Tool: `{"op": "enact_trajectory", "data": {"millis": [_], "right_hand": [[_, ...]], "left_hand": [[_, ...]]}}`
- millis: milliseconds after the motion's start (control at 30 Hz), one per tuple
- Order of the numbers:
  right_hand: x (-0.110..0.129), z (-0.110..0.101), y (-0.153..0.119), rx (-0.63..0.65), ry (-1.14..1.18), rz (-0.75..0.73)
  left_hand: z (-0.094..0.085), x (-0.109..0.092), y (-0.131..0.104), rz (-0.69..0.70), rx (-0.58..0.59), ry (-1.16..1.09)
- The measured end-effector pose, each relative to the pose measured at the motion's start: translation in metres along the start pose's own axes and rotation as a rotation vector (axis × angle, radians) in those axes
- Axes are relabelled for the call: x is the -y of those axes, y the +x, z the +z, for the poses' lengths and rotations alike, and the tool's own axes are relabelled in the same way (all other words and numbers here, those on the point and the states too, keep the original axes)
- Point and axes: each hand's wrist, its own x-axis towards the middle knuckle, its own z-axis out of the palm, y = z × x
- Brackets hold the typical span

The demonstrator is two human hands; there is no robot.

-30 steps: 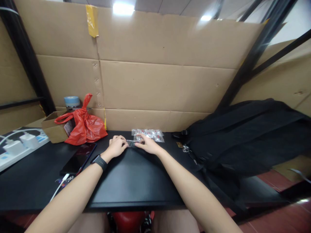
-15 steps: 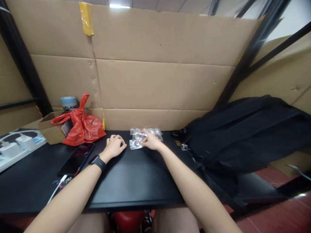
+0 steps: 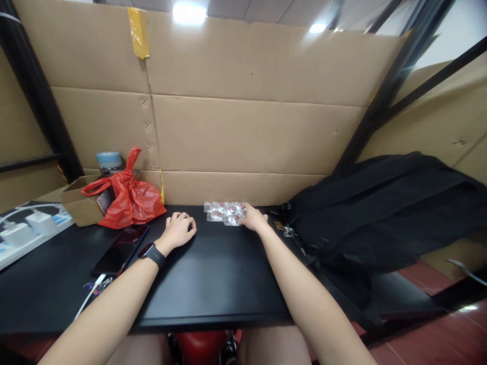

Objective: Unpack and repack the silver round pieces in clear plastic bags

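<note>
Several small clear plastic packets (image 3: 217, 215), each with a shiny round item and a touch of red inside, lie in rows at the back of the black table. At their right end is my right hand (image 3: 254, 218), with thumb and fingers closed on the edge of the nearest packet (image 3: 233, 219); the fingertips are partly hidden. My left hand (image 3: 177, 230) rests on the table to the left of the packets, with its fingers loosely bent, thumb apart and nothing in it. A dark watch is on the left wrist.
A red plastic bag (image 3: 131, 200), a cardboard box (image 3: 79, 205), a phone (image 3: 119, 251) and a white power strip (image 3: 28, 233) are on the left. A black backpack (image 3: 388, 213) lies on the right. A cardboard wall (image 3: 243, 132) stands behind the table.
My right hand has moved right, from the front left of the packets to their right end. The single packet at the front left has left that spot. My left hand is nearly still.
</note>
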Motion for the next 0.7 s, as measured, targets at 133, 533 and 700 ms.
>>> {"op": "enact_trajectory", "data": {"millis": [133, 533, 700], "right_hand": [[0.006, 0.000, -0.004, 0.024, -0.008, 0.025], [0.002, -0.003, -0.017, -0.081, 0.017, 0.061], [-0.002, 0.006, -0.040, -0.274, -0.078, 0.101]], "left_hand": [[0.002, 0.004, 0.000, -0.060, 0.005, 0.057], [0.006, 0.014, -0.007, -0.054, 0.124, 0.059], [0.007, 0.014, -0.013, -0.065, 0.104, 0.076]]}}
